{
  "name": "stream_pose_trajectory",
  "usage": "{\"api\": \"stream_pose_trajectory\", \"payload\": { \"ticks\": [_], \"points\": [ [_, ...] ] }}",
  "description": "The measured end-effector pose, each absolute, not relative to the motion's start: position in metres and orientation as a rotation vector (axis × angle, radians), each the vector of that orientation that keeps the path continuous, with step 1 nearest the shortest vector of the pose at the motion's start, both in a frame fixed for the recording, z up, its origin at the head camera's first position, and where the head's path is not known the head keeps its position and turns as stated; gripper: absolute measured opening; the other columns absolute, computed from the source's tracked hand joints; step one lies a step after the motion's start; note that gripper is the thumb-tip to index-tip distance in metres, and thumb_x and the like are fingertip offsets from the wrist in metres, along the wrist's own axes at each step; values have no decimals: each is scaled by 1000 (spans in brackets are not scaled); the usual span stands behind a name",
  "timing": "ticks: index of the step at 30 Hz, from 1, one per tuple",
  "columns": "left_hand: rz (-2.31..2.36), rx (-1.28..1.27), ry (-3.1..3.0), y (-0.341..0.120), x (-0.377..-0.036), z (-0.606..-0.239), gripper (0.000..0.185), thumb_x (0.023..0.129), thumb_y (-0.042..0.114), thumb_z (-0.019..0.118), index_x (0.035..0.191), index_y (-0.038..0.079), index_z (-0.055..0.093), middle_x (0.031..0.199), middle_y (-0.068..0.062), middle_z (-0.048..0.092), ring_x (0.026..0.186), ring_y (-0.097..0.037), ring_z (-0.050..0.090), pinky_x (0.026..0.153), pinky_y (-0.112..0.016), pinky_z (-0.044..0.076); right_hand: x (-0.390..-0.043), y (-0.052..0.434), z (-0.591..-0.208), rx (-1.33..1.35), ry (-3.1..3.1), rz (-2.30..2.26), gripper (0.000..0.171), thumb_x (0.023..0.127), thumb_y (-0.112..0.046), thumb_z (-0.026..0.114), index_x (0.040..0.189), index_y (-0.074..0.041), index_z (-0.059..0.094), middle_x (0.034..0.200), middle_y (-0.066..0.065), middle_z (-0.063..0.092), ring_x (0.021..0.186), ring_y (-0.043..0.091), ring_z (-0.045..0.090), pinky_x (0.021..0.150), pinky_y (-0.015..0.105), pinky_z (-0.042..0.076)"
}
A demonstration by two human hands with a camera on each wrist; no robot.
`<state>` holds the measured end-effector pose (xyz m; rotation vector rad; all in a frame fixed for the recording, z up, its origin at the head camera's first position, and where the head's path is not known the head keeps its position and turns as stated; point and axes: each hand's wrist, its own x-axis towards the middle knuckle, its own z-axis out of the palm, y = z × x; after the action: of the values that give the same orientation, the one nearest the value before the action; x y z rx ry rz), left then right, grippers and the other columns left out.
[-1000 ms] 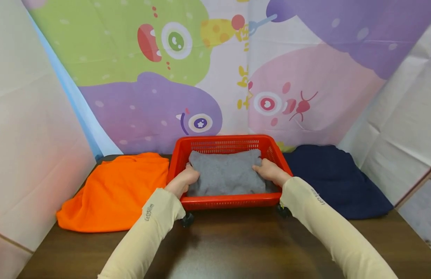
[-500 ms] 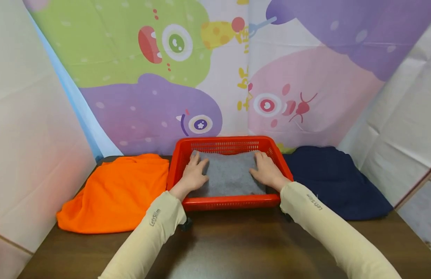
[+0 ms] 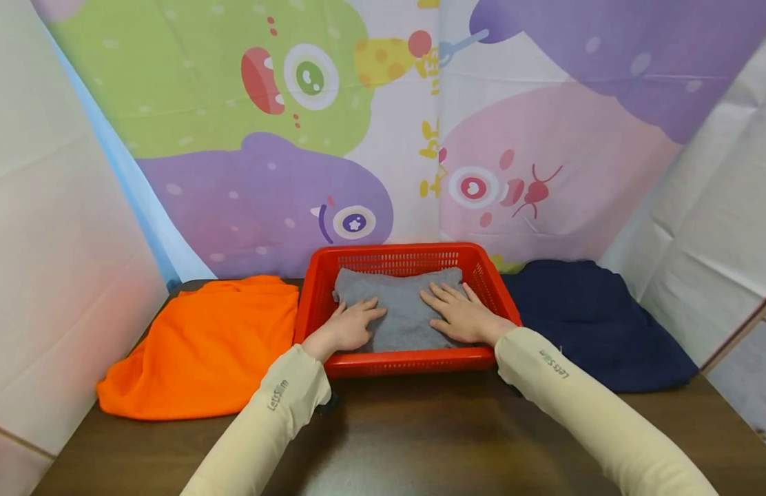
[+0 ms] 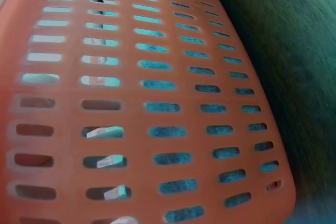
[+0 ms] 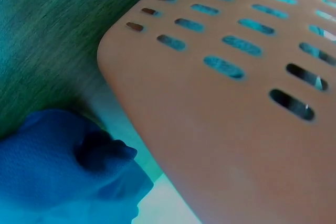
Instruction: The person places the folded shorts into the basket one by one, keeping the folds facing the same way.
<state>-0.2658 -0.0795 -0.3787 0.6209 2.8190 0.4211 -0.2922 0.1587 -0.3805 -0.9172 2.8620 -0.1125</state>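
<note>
Red basket (image 3: 408, 360) holds a folded grey cloth (image 3: 400, 310) — left hand (image 3: 348, 327), right hand (image 3: 462, 317) press it, fingers flat and spread.

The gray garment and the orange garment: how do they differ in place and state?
The gray garment lies folded inside the red basket, while the orange garment lies loosely spread on the table beside it. The left hand and right hand rest flat on the gray garment; nothing touches the orange garment. Both are plain-coloured fabric.

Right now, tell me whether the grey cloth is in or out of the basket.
In: grey cloth lies folded inside red basket, both hands flat on it.
</note>
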Motion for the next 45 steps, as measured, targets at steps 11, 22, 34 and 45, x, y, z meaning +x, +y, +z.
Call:
{"api": "stream_pose_trajectory", "payload": {
  "ticks": [11,22,34,45],
  "points": [
    [445,604,2715,-80,-268,-380,49,88,7,50,136,10,43,147,-13,28,133,-30,29,108,-47,23,-295,157,-379,-878,2767,-41,58,95,-35,40,146,-15,18,152,11,12,139,32,12,108,56,4],
    [453,616,2602,-80,-269,-376,46,89,2,43,135,6,42,146,-17,28,132,-32,30,108,-44,24,-297,160,-373,-798,2567,-189,57,96,-34,38,146,-16,17,152,12,7,139,31,9,108,56,7],
    [583,653,2738,-79,-268,-379,39,82,2,51,121,4,58,125,-13,55,118,-27,48,100,-40,36,-299,160,-376,-861,2765,-200,52,91,-31,51,139,-14,38,144,13,33,132,30,31,107,54,16],
    [647,664,2695,-87,-256,-371,29,84,12,60,112,7,65,112,-7,64,108,-25,52,95,-40,40,-286,170,-367,-1002,2860,-368,28,86,-13,60,114,-11,64,112,6,59,106,24,55,92,42,43]
  ]
}}
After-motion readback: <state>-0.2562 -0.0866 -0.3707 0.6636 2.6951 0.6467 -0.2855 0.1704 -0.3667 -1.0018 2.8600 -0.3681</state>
